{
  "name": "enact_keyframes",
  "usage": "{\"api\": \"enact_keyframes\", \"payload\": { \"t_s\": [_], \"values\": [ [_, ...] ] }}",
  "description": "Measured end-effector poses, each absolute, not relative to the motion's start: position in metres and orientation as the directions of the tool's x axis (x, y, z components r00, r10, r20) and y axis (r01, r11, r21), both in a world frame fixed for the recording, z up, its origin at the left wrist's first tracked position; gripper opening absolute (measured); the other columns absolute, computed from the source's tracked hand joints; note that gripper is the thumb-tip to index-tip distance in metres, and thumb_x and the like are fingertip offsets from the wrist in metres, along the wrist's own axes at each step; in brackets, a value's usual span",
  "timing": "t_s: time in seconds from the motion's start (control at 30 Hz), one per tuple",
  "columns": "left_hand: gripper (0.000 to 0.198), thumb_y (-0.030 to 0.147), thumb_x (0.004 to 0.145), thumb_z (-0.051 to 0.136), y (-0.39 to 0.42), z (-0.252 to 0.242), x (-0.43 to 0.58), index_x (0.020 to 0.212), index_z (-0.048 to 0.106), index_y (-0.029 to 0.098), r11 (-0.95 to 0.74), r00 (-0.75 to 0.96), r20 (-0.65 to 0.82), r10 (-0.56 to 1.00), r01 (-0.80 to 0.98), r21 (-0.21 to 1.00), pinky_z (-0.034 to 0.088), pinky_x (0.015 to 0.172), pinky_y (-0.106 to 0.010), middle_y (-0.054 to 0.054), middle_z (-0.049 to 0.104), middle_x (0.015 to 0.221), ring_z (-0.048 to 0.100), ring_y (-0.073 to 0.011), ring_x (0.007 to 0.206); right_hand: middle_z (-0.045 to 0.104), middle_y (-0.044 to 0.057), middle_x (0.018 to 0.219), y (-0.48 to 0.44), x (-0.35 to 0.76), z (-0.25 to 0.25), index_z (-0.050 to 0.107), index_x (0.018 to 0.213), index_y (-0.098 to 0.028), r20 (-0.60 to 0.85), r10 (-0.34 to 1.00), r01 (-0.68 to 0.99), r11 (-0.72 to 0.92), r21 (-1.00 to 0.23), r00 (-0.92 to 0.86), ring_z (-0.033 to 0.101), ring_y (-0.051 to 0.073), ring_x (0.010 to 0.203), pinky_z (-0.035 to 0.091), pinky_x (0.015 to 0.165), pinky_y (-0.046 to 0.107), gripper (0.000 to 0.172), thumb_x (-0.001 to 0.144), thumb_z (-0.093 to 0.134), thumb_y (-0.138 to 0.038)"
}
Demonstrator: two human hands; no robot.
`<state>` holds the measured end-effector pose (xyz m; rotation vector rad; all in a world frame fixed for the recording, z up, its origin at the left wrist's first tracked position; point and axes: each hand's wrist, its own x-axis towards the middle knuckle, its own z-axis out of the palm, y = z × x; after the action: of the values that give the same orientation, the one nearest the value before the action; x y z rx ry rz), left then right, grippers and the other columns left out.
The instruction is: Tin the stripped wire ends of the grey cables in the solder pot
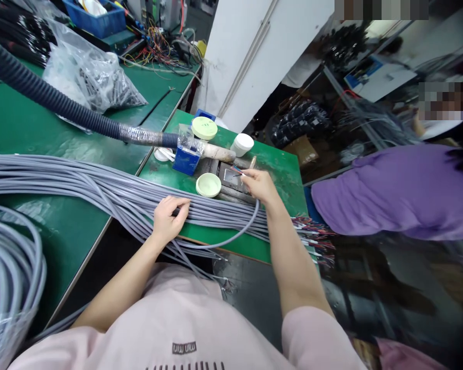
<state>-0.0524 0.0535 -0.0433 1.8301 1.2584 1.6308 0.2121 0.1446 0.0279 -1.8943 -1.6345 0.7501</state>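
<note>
My right hand (259,185) is closed in a pinch on the end of a grey cable (250,222). Thin stripped wires (236,170), some red and blue, point left from my fingertips over a shiny silver patch in a dark metal solder pot (229,177). From below this hand the cable curves down and back toward the bundle. My left hand (170,218) lies on the long bundle of grey cables (111,187), fingers curled over some of them. At the bundle's right end, fanned wire ends (312,234) show red, white and dark strands.
An extraction hose (69,110) reaches from the left to the pot. Round it stand an open pale tub (208,185), a yellowish lid (204,127), a white jar (242,145) and a blue box (186,160). A cable coil (11,272) lies left. A purple-sleeved person (393,190) is at right.
</note>
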Motion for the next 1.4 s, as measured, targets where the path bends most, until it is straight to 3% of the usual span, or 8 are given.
{"api": "enact_keyframes", "payload": {
  "t_s": [0.13, 0.3, 0.67, 0.97, 1.07, 1.17, 1.27, 1.4],
  "values": [
    [0.011, 0.019, 0.084, 0.058, 0.053, -0.044, -0.052, 0.085, 0.069, 0.019, -0.53, -0.072, 0.597, 0.799, 0.384, 0.756, 0.047, 0.07, -0.03, -0.004, 0.072, 0.079, 0.063, -0.015, 0.07, 0.052, -0.002, 0.048, 0.155, 0.22, 0.008, 0.072, 0.103, -0.009, -0.058, 0.986, 0.78, -0.158, -0.606, 0.155, 0.042, 0.01, 0.04, 0.036, 0.045, 0.023, 0.039, 0.076, 0.054, -0.029],
    [0.011, 0.019, 0.084, 0.058, 0.053, -0.043, -0.052, 0.086, 0.069, 0.018, -0.534, -0.076, 0.605, 0.792, 0.393, 0.749, 0.047, 0.068, -0.029, -0.004, 0.071, 0.076, 0.062, -0.0144, 0.068, 0.056, -0.001, 0.051, 0.16, 0.222, -0.001, 0.073, 0.102, -0.011, -0.063, 0.986, 0.787, -0.162, -0.595, 0.155, 0.044, 0.01, 0.042, 0.038, 0.047, 0.023, 0.037, 0.076, 0.053, -0.029],
    [0.011, 0.019, 0.084, 0.058, 0.054, -0.043, -0.052, 0.086, 0.069, 0.019, -0.53, -0.074, 0.6, 0.797, 0.393, 0.752, 0.047, 0.069, -0.029, -0.003, 0.071, 0.075, 0.062, -0.0146, 0.068, 0.047, -0.005, 0.042, 0.162, 0.221, -0.006, 0.073, 0.101, -0.008, -0.091, 0.985, 0.748, -0.17, -0.642, 0.145, 0.038, 0.008, 0.035, 0.031, 0.039, 0.021, 0.037, 0.075, 0.053, -0.025],
    [0.011, 0.019, 0.083, 0.06, 0.054, -0.042, -0.053, 0.085, 0.071, 0.019, -0.512, -0.083, 0.574, 0.814, 0.365, 0.778, 0.046, 0.069, -0.029, -0.003, 0.071, 0.076, 0.061, -0.0146, 0.069, 0.045, -0.009, 0.041, 0.089, 0.204, 0.033, 0.062, 0.121, -0.015, 0.002, 0.996, 0.367, 0.034, -0.93, -0.087, 0.032, 0.006, 0.029, 0.024, 0.031, 0.018, 0.047, 0.08, 0.062, -0.037],
    [0.01, 0.021, 0.081, 0.063, 0.05, -0.039, -0.048, 0.084, 0.072, 0.019, -0.44, -0.153, 0.475, 0.866, 0.215, 0.872, 0.047, 0.072, -0.029, -0.003, 0.071, 0.077, 0.062, -0.0147, 0.071, 0.043, -0.01, 0.041, 0.058, 0.193, 0.031, 0.064, 0.118, -0.018, 0.082, 0.99, 0.251, 0.109, -0.962, -0.114, 0.031, 0.005, 0.031, 0.024, 0.032, 0.018, 0.039, 0.083, 0.061, -0.036],
    [0.012, 0.026, 0.077, 0.068, 0.043, -0.033, -0.032, 0.085, 0.073, 0.019, -0.224, -0.147, 0.205, 0.968, -0.131, 0.966, 0.048, 0.071, -0.028, -0.003, 0.071, 0.078, 0.063, -0.0143, 0.072, 0.041, -0.01, 0.041, 0.036, 0.182, 0.022, 0.063, 0.118, -0.02, 0.127, 0.982, 0.131, 0.146, -0.981, -0.141, 0.03, 0.006, 0.032, 0.024, 0.034, 0.019, 0.036, 0.086, 0.059, -0.036],
    [0.025, 0.03, 0.069, 0.076, 0.035, -0.025, -0.009, 0.091, 0.073, 0.018, 0.055, 0.066, -0.029, 0.997, -0.451, 0.891, 0.048, 0.067, -0.025, -0.003, 0.071, 0.076, 0.063, -0.0131, 0.07, 0.04, -0.01, 0.041, 0.022, 0.17, 0.014, 0.063, 0.118, -0.022, 0.146, 0.975, 0.062, 0.159, -0.985, -0.168, 0.031, 0.006, 0.033, 0.024, 0.035, 0.019, 0.034, 0.088, 0.058, -0.036],
    [0.035, 0.033, 0.061, 0.083, 0.027, -0.013, 0.013, 0.09, 0.072, 0.017, 0.277, 0.266, -0.125, 0.956, -0.672, 0.687, 0.046, 0.062, -0.021, -0.003, 0.072, 0.077, 0.062, -0.0106, 0.066, 0.041, -0.009, 0.043, 0.011, 0.158, 0.008, 0.064, 0.118, -0.022, 0.144, 0.973, 0.062, 0.158, -0.986, -0.182, 0.032, 0.007, 0.034, 0.025, 0.035, 0.02, 0.035, 0.088, 0.058, -0.038]
  ]
}}
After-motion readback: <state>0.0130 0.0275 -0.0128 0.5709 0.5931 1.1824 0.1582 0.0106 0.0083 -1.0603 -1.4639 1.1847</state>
